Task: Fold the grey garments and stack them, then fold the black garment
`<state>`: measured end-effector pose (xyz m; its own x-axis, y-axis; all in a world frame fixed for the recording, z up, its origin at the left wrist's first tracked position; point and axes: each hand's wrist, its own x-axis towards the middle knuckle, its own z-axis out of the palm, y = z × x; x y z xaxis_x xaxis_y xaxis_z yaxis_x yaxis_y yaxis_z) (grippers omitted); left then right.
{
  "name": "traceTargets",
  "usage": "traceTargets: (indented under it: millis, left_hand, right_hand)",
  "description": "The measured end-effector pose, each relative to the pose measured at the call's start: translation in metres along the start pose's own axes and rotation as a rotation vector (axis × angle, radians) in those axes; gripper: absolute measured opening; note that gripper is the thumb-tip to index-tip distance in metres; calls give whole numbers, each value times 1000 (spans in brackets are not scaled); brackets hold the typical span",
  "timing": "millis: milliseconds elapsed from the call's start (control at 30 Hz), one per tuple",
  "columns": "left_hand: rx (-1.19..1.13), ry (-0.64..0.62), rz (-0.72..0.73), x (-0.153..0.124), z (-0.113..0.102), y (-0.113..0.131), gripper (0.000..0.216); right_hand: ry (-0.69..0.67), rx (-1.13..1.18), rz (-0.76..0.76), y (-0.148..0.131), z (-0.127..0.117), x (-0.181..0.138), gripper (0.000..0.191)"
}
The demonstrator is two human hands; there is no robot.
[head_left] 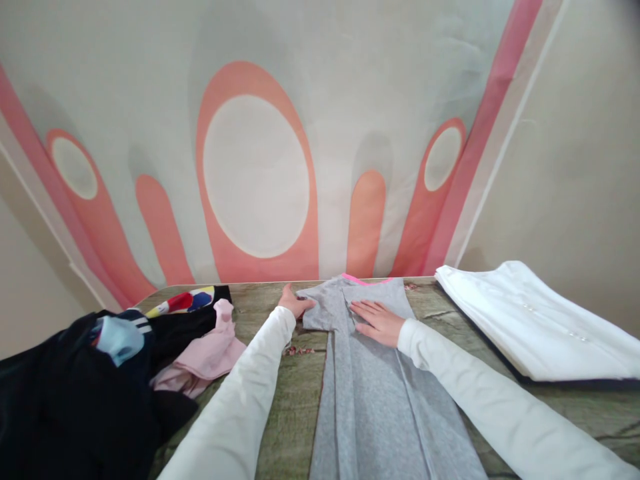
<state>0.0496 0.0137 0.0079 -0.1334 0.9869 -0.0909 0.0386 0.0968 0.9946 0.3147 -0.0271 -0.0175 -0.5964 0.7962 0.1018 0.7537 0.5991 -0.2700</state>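
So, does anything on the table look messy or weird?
Yes, the clothes pile on the left looks messy: black, pink and light-blue pieces lie jumbled together, while the gray garment is laid out lengthwise. Nothing looks spilled or torn.

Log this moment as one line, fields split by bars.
left hand: at sleeve of gray garment | right hand: flat on its upper part | left side: black clothing, pink cloth | right side: folded white cloth

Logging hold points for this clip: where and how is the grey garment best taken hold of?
Probably by the outer edge of its sleeve, pinched from the left: the grey garment lies spread out with that sleeve sticking out leftward. The left hand is at that edge; the right hand lies across the upper part.
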Motion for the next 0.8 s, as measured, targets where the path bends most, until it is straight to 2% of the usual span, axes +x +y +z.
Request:
traceTargets:
  millis: [133, 267, 367, 433, 500, 633, 733, 800]
  left_hand:
    - [-102, -104, -68, -3, 8, 1, 83]
    - [-256, -119, -120, -9, 8, 8, 66]
    - [-308, -135, -198, -12, 4, 12, 59]
    - [-345, -149, -236, -14, 2, 13, 56]
    - [-373, -157, -251, -16, 1, 14, 52]
    - [-415, -174, -232, -18, 2, 16, 48]
    - [-426, -200, -169, -19, 4, 19, 45]
    - [-414, -191, -109, -20, 6, 22, 47]
  right_hand:
    - [23, -32, -32, -7, 4, 0, 69]
    - [198, -52, -70, -13, -5, -5, 75]
    - [301, -82, -106, -18, -15, -10, 54]
    - [284, -100, -153, -20, -17, -11, 35]
    - [255, -102, -195, -19, -15, -10, 25]
    - [270, -28, -196, -18, -8, -6, 22]
    - [312, 157, -173, -20, -7, -5, 20]
    - [275, 294, -192, -21, -9, -6, 20]
